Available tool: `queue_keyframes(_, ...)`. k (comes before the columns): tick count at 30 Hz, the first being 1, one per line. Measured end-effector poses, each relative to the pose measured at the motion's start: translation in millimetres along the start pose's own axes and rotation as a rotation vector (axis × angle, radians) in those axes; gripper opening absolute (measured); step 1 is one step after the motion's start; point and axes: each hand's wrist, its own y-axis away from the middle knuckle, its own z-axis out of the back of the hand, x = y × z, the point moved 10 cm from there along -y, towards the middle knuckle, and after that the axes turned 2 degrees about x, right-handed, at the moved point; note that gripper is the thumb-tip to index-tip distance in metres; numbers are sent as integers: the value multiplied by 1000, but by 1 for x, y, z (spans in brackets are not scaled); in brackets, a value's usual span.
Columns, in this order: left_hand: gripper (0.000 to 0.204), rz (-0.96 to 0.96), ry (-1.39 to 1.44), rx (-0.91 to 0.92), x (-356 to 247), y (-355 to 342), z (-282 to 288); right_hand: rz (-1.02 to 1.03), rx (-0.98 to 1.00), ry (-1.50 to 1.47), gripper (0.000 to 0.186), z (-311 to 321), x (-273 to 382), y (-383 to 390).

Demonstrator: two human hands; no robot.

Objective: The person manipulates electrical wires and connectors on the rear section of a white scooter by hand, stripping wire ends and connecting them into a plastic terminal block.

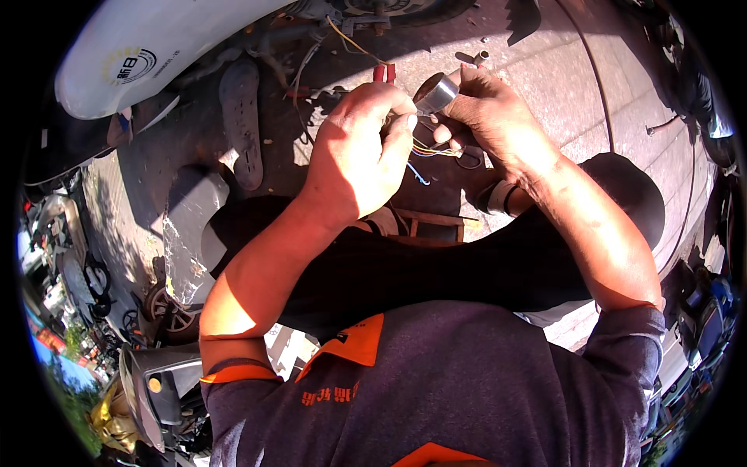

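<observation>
We see the left hand (358,144) with its fingers curled and its thumb brought up close to the index finger; what lies pinched between them is hidden, so we cannot tell what it is. Two red pieces (391,73) show just beyond its knuckles, their lower parts covered by the hand. In the right hand (498,117), the fingers are bent in around the metal cylinder (436,93), which sits tilted between both hands with its round end toward the left one. Below it, thin coloured wires (432,150) dangle in the gap, with a blue wire end (420,177) hanging lowest, and these crowd the space under our fingers. A yellow wire (356,36) runs down to the red pieces from the vehicle parts above. Around us, a white body panel (187,39) fills the upper left, beside part of a wheel (412,9) at the top edge. A long flat grey part (243,124) lies on the ground left of the hands, and a worn grey block (191,233) stands near our knee. A small metal socket (482,57) lies just past the right hand, and a dark cable (597,74) crosses the paving (630,70) farther right. Our dark-trousered legs (436,272) block the nearer ground, partly hiding a low wooden frame (432,219).
</observation>
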Motion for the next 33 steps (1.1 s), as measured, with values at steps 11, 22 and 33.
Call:
queue_keyframes(11,10,24,-44,-10,8,0,-2,60,-71,167,28,7,-3,1)
queue_keyframes(22,19,79,-9,45,18,-2,-2,539,-81,320,30,-6,22,10)
queue_keyframes(33,27,176,242,42,34,2,2,467,59,563,18,-21,38,17)
